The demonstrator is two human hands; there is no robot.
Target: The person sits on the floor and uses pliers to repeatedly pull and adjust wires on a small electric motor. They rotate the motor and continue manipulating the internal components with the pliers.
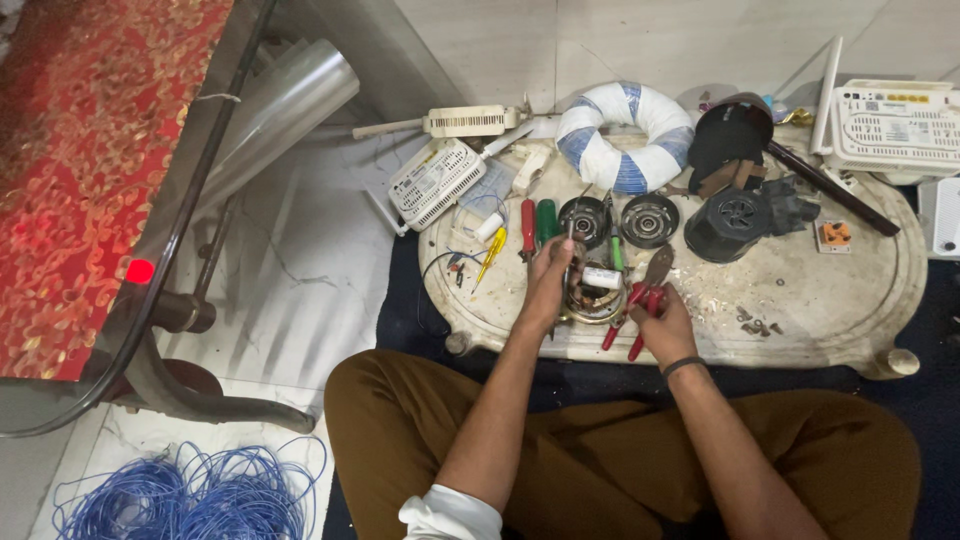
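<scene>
The person sits cross-legged in brown trousers at the near edge of a low oval board point(830, 300). The left hand point(548, 282) closes its fingers around the rim of a round copper-wound coil point(592, 302) that lies on the board near its front edge, and seems to pinch a thin tool upright between thumb and fingers; what that tool is cannot be told. The right hand point(668, 322) is clamped on the red handles of a pair of pliers point(640, 300), whose dark nose points toward one o'clock, just beside the coil at its three o'clock side. A small white cylinder point(601, 277) sits on the coil's top edge.

At twelve o'clock from the coil lie two round black discs point(650, 220) side by side, and just left of them a red-handled screwdriver point(527, 226) and a green-handled screwdriver point(546, 220). A yellow tester point(491, 252) lies at ten o'clock. Farther off at twelve o'clock rests a ring wrapped in white and blue tape point(623, 137). A black motor housing point(728, 226) stands at two o'clock.

A white router point(437, 183) lies at eleven o'clock, another white router point(888, 125) at two o'clock, well apart. A heap of blue wire point(190, 495) lies on the floor at eight o'clock.
</scene>
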